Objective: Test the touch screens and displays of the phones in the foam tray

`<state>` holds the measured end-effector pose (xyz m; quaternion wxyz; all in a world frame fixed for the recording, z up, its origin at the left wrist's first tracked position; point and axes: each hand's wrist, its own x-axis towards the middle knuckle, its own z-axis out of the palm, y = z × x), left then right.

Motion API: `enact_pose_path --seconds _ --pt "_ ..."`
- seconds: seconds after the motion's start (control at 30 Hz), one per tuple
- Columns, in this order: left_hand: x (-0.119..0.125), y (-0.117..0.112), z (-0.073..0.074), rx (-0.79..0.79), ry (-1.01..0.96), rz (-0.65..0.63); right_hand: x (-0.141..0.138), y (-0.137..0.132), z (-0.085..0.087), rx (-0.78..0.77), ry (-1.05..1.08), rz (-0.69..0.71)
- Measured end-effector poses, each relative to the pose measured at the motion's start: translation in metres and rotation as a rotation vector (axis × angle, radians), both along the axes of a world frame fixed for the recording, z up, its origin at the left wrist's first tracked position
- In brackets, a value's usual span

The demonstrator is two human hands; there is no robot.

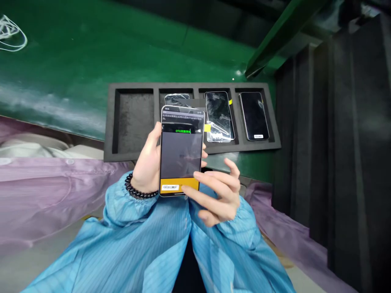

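My left hand (148, 162) is wrapped round a smartphone (181, 154), held upright with its lit screen facing me. The screen shows green lettering near the top, a grey middle and an orange band at the bottom with a small white barcode label. My right hand (218, 193) has its fingers spread, and its thumb and fingertips hover at or touch the lower right of the screen; actual contact is hard to tell. Behind the phone lies a black foam tray (134, 85). Its compartments hold a partly hidden phone (177, 97), a film-covered phone (219, 116) and a dark phone (254, 116).
The tray's leftmost compartment (134, 118) shows its bare floor. A green table (91, 49) carries a coiled white cable (12, 36) at the far left. A green post (275, 38) rises behind the tray, and dark stacked trays (342, 122) stand on the right.
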<state>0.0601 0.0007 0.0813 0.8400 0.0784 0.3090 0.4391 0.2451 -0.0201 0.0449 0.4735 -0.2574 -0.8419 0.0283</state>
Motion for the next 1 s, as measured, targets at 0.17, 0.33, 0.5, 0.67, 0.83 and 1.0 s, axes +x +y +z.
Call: enact_pose_path --seconds 0.17,0.33,0.5,0.67,0.83,1.0 --pt "0.002 -0.002 0.005 -0.022 -0.008 0.000 0.001 0.008 0.010 -0.087 0.040 -0.175" --pt "0.004 -0.004 0.009 -0.001 0.035 0.035 0.004 0.015 0.012 -0.096 0.045 -0.274" --pt "0.006 -0.004 0.013 0.122 -0.009 0.032 0.006 0.014 0.013 -0.119 0.020 -0.262" --pt "0.008 -0.005 0.016 0.177 -0.056 -0.010 0.007 0.014 0.018 -0.131 -0.017 -0.292" --pt "0.004 -0.008 0.013 0.169 -0.060 -0.096 0.006 0.017 0.019 -0.097 -0.028 -0.301" --pt "0.003 -0.009 0.011 0.153 -0.061 -0.111 0.006 0.017 0.017 -0.093 -0.022 -0.267"
